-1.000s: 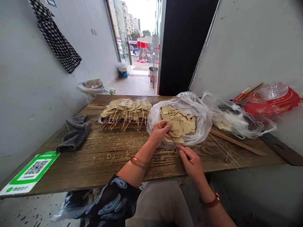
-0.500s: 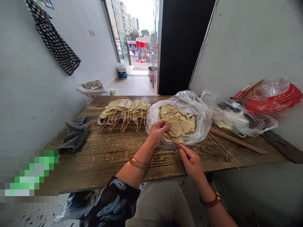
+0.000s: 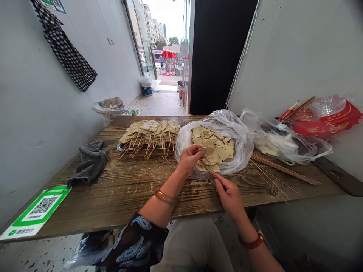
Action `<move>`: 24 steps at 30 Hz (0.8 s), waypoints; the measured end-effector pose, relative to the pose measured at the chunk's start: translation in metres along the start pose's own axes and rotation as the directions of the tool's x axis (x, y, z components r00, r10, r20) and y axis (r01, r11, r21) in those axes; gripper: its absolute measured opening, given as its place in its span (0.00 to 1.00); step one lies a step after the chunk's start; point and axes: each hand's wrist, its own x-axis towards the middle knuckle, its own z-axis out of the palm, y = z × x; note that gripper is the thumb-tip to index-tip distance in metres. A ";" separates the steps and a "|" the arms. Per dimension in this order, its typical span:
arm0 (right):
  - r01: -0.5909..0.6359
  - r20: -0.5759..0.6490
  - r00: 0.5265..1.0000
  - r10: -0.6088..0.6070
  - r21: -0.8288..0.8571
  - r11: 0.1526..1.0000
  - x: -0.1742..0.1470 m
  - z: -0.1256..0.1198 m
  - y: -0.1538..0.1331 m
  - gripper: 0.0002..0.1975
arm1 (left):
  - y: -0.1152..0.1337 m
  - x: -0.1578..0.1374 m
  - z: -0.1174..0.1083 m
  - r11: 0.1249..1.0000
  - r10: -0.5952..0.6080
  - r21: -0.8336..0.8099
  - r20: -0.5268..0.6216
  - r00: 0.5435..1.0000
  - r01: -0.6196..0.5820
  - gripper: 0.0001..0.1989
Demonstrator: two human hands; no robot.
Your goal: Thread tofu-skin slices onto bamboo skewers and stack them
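Observation:
My left hand [image 3: 189, 160] pinches a thin, pale yellow potato slice [image 3: 208, 150] between thumb and fingers, over an open clear plastic bag [image 3: 244, 153]. Closed around the lower end of a thin bamboo skewer [image 3: 211, 167], my right hand [image 3: 229, 192] is nearer the table edge. The skewer points up at the slice; whether its tip has pierced it I cannot tell. Many loose slices [image 3: 224, 152] fill the bag. To the left, a heap of skewered slices [image 3: 151, 130] lies on a tray, sticks toward me.
Bare skewers [image 3: 286, 169] lie right of the bag, near a dark flat blade [image 3: 336, 174]. Behind them sit another plastic bag [image 3: 283, 141] and red packaging [image 3: 329, 122]. A grey cloth [image 3: 90, 162] and a green QR-code card [image 3: 38, 211] are on the wooden table's [image 3: 124, 196] left.
The slice in my left hand has tilted and now shows a narrower face. Both hands stay in nearly the same place.

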 end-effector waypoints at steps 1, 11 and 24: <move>-0.001 -0.010 1.000 0.001 -0.003 1.000 0.000 0.000 0.000 0.19 | 0.000 0.000 0.000 1.000 0.011 0.024 0.003 1.000 -0.012 0.13; -0.008 -0.050 0.999 0.008 -0.009 1.000 0.001 0.002 0.000 0.17 | 0.000 0.000 0.001 0.970 0.070 0.229 0.031 0.997 -0.075 0.11; 0.082 -0.076 0.994 -0.083 -0.011 0.997 -0.002 0.002 0.000 0.14 | -0.003 -0.004 0.004 0.990 -0.131 -0.050 0.021 0.991 0.132 0.16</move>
